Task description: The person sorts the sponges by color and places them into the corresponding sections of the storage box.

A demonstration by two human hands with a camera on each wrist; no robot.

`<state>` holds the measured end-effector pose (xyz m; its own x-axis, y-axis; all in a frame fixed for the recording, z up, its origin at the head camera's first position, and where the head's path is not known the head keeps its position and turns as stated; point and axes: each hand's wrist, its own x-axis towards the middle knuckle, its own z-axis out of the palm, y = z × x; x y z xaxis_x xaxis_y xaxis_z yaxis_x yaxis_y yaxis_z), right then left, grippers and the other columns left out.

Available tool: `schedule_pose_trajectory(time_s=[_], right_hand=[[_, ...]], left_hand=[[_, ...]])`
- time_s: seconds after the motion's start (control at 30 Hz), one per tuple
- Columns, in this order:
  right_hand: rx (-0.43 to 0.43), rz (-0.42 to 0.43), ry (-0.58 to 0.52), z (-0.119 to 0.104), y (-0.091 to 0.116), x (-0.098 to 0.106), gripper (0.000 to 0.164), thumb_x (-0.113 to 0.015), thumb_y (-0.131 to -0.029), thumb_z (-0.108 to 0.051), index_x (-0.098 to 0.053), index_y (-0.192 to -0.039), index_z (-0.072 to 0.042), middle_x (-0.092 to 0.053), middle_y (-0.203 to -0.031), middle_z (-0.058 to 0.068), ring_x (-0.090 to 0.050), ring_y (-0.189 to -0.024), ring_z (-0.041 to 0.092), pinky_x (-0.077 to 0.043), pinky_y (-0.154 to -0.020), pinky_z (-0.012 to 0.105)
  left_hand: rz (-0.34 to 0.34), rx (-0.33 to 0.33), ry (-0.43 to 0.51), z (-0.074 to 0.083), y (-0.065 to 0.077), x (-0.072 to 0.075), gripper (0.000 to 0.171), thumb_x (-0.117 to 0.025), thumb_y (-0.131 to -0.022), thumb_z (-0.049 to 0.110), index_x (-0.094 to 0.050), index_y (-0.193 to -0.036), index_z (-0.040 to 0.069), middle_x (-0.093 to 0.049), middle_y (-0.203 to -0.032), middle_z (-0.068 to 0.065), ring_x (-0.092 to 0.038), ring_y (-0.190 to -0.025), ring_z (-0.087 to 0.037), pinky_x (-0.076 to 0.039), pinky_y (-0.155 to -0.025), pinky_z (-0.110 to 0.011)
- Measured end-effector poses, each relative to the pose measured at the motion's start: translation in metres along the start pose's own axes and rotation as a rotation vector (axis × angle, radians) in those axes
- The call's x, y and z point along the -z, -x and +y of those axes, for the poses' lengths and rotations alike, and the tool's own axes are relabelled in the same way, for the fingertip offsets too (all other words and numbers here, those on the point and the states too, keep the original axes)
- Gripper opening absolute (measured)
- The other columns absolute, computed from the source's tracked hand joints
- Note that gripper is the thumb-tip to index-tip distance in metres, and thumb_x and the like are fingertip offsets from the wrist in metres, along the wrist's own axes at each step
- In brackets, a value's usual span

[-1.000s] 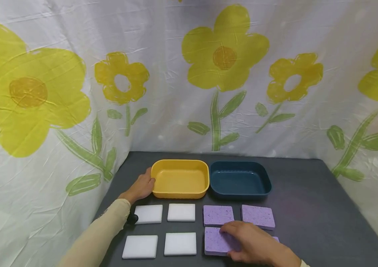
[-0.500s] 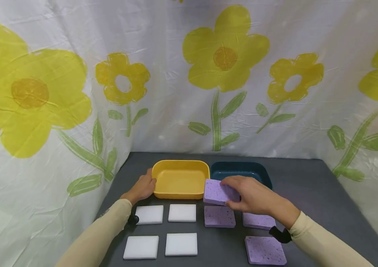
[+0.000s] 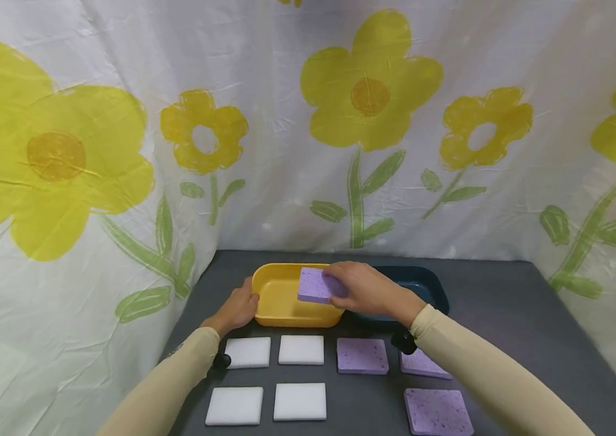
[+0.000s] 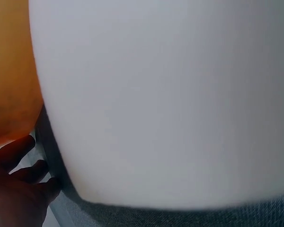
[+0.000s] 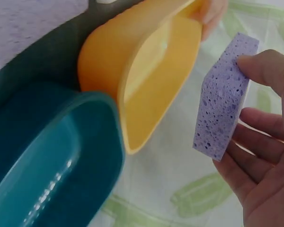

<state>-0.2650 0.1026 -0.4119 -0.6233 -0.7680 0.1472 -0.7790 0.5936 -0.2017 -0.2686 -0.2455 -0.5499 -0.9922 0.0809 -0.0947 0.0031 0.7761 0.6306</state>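
Note:
A purple speckled sponge point(image 3: 319, 284) is pinched between the thumb and fingers of my right hand point(image 3: 365, 290), above the right half of the yellow bin point(image 3: 291, 322). In the right wrist view, the thumb point(image 5: 260, 68) presses one face of the sponge point(image 5: 222, 97), with fingers on the other side. My left hand point(image 3: 237, 310) rests against the bin's left end. In the left wrist view, fingers point(image 4: 31, 172) lie beside the orange-looking bin wall point(image 4: 12, 71); their full contact is hidden.
A dark blue bin point(image 3: 439, 293) adjoins the yellow bin's right side. In front lie several white pads, one point(image 3: 299, 401) near the middle, and 3 purple sponges, one point(image 3: 362, 356) behind the others' front row. A flowered curtain point(image 3: 281, 200) hangs behind the table.
My right hand has picked up a purple sponge from the front row, lifted it and carried it forward and left over the yellow bin. My left hand stays at the bin's left end.

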Motion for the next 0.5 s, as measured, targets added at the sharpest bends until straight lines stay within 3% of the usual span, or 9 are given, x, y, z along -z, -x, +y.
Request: schedule_pose_trajectory(time_s=[0.5], right_hand=[[0.016, -0.060, -0.016, 0.006, -0.063, -0.048, 0.054, -0.077, -0.102, -0.030, -0.064, -0.147, -0.003, -0.071, -0.144, 0.011, -0.069, -0.129, 0.027, -0.053, -0.113, 0.045]], left_hand=[[0.024, 0.004, 0.007, 0.003, 0.001, -0.001, 0.055, -0.040, -0.114, 0.019, -0.028, -0.163, -0.004, -0.069, -0.110, -0.013, -0.064, -0.091, -0.021, -0.054, -0.091, -0.047]])
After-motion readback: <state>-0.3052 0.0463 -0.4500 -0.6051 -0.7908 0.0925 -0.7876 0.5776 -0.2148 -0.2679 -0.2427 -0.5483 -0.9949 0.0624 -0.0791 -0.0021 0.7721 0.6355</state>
